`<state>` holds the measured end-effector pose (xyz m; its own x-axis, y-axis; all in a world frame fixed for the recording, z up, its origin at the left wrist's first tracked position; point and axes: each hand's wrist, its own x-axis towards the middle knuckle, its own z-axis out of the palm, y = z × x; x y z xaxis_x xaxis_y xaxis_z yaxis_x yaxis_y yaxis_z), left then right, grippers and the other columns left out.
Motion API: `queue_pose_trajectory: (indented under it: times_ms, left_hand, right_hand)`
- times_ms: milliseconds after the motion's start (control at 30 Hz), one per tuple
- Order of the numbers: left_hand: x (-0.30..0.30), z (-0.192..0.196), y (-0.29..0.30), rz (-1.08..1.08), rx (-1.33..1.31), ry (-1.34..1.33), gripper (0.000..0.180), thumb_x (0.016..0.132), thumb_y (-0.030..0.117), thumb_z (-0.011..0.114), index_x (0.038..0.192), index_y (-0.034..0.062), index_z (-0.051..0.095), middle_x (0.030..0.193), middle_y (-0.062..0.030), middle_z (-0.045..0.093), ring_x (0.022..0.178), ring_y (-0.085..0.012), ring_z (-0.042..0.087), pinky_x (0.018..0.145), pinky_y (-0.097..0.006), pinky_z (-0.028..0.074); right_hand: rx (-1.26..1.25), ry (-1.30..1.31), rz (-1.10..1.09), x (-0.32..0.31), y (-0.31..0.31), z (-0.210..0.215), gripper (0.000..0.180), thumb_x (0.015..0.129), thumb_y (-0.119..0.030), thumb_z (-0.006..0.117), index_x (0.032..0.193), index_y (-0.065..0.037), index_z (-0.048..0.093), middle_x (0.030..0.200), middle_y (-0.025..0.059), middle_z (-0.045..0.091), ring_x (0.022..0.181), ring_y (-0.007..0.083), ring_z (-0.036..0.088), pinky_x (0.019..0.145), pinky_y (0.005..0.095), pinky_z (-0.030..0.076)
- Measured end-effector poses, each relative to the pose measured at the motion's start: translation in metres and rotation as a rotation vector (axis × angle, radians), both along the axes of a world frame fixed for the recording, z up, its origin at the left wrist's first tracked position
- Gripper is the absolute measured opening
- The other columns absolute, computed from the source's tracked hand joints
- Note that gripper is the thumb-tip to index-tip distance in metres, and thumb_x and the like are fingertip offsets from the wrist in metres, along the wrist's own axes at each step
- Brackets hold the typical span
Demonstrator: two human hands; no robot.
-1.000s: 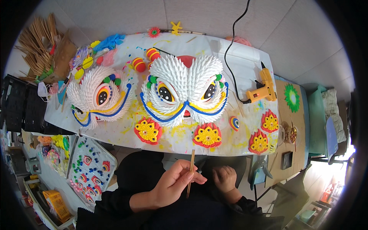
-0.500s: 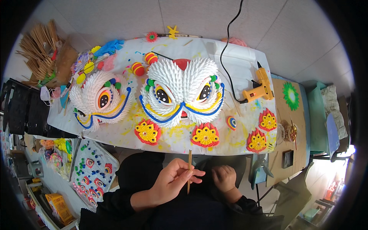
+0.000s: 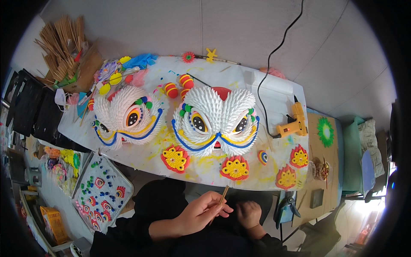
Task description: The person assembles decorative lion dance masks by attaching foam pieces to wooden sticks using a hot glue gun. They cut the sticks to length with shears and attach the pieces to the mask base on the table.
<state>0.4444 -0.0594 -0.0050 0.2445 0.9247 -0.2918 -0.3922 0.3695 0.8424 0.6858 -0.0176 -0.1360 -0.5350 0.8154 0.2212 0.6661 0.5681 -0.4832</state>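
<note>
Quietly, a person in dark clothing at a paint-flecked table (image 3: 205, 170) is pinching a slender brown stick (image 3: 224, 194) between the thumb and fingers of the left hand (image 3: 200, 214), the stick slanting through the grasp with its far tip pointing toward the table's near edge. Just to that hand's right and apart from it, the right hand (image 3: 249, 214) is curling its fingers inward; from where I am standing, I cannot tell whether it is holding anything. Beyond the left hand, a red-and-yellow ornament (image 3: 234, 168) is lying near the edge, with a large white mask (image 3: 216, 119) sitting behind it. A smaller-looking white mask (image 3: 114, 113) is sitting farther off to the left hand's left. Well beyond the right hand, a yellow glue gun (image 3: 295, 124) is lying, while a tray of small colored pieces (image 3: 114, 171) is resting well left of the left hand.
</note>
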Motion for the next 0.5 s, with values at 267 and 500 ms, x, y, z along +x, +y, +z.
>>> queue_pose_trajectory:
  times_ms: [267,500]
  left_hand:
    - [0.0004,0.0029,0.0009,-0.007,0.005,0.040,0.018,0.100,0.015,0.043,0.110,0.0002,0.044,0.112,-0.0175,0.062,0.098,-0.0179,0.063,0.085,-0.028,0.050]
    - [0.0005,0.0012,-0.0012,-0.010,0.049,0.038,0.014,0.098,0.010,0.047,0.106,-0.0018,0.046,0.111,-0.0150,0.063,0.098,-0.0159,0.063,0.086,-0.028,0.050]
  right_hand:
    - [-0.025,-0.001,-0.006,0.0009,-0.0010,-0.0022,0.009,0.071,-0.013,0.070,0.076,-0.011,0.064,0.073,0.0059,0.061,0.068,0.0264,0.060,0.063,0.0370,0.047]
    - [-0.009,0.020,-0.002,0.0002,-0.0014,-0.0010,0.009,0.071,-0.012,0.070,0.075,-0.011,0.062,0.072,0.0063,0.061,0.067,0.0269,0.059,0.062,0.0374,0.046]
